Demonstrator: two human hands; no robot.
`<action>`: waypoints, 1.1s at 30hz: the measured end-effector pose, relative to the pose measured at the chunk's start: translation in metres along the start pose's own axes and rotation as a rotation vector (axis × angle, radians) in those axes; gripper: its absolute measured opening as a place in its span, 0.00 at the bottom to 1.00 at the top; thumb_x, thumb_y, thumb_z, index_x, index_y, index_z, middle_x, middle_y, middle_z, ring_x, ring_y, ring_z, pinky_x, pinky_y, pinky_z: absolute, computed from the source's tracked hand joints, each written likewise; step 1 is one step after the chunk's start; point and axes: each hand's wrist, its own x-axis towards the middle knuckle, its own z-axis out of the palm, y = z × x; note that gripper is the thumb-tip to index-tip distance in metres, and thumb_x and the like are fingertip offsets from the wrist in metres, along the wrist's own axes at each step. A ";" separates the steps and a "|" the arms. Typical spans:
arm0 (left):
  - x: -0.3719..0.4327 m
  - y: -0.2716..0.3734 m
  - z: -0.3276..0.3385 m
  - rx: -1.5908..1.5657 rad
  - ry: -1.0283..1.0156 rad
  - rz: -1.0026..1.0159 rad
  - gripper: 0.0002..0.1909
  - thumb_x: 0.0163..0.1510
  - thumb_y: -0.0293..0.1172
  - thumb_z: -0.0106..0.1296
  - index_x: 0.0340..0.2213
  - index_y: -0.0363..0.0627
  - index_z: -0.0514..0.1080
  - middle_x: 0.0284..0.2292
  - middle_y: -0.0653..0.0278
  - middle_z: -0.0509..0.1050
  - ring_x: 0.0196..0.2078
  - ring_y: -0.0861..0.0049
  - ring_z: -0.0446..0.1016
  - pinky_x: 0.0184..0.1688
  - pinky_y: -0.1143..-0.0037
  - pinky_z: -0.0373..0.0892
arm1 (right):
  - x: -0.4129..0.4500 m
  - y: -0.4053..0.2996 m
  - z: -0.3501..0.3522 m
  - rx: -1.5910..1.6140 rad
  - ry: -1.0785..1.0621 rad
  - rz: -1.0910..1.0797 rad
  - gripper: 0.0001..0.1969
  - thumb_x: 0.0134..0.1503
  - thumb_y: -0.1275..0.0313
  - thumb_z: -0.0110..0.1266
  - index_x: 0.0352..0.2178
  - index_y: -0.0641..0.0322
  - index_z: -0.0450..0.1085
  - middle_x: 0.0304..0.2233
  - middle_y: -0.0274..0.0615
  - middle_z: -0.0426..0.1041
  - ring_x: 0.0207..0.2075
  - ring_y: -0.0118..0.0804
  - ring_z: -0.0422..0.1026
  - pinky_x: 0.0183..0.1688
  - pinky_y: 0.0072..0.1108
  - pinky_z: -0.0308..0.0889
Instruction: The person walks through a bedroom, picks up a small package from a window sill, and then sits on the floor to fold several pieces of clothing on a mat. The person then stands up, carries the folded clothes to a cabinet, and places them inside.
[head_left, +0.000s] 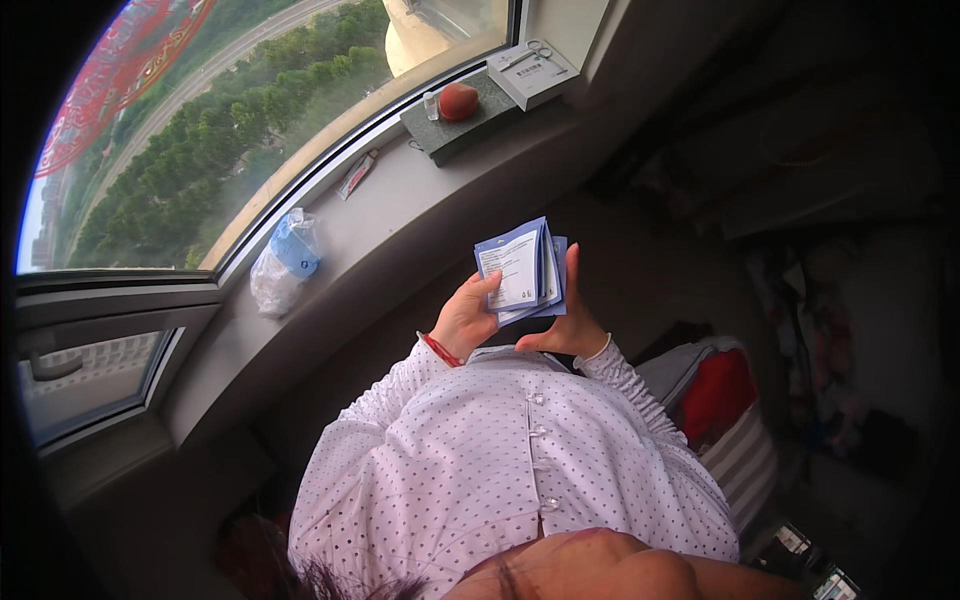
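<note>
A loose stack of flat blue-edged packets (513, 268) is held in front of my chest. Printed white panels face up on them, bearing small writing. My left hand (463, 315) grips the stack at its lower left, its thumb on top and its fingers hidden underneath. At the stack's right side is my right hand (579, 327), fingers raised along the packets' edge and thumb spread away below. Whether those fingers touch the packets I cannot tell. A red band (441, 350) circles my left wrist.
Along the windowsill (397, 196) lie a clear plastic bag with blue-and-white contents (289, 262) and a small flat packet (358, 175). A dark green block (484, 124) carries a reddish rounded object (458, 101) and a small clear bottle (430, 106). Scissors (538, 49) rest on a white box (531, 81).
</note>
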 end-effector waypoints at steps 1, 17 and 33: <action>0.006 -0.011 0.010 0.014 -0.003 -0.038 0.13 0.46 0.26 0.44 0.36 0.39 0.59 0.36 0.59 0.64 0.40 0.70 0.63 0.45 0.66 0.57 | -0.007 0.006 -0.002 0.270 0.040 0.021 0.60 0.31 0.61 0.61 0.48 0.56 0.15 0.53 0.50 0.32 0.54 0.46 0.37 0.53 0.29 0.36; 0.125 -0.219 0.152 0.351 -0.170 -0.636 0.16 0.47 0.27 0.43 0.38 0.34 0.58 0.36 0.58 0.66 0.38 0.71 0.65 0.39 0.74 0.62 | -0.138 0.033 -0.212 0.196 0.630 -0.075 0.55 0.33 0.56 0.57 0.50 0.45 0.19 0.47 0.48 0.44 0.49 0.47 0.48 0.48 0.35 0.50; 0.311 -0.330 0.272 1.483 -1.332 -0.173 0.62 0.20 0.29 0.64 0.50 0.43 0.29 0.49 0.50 0.41 0.52 0.66 0.44 0.48 0.70 0.53 | -0.191 0.092 -0.369 0.287 1.301 0.112 0.59 0.30 0.67 0.61 0.49 0.56 0.16 0.46 0.46 0.48 0.47 0.38 0.51 0.47 0.28 0.50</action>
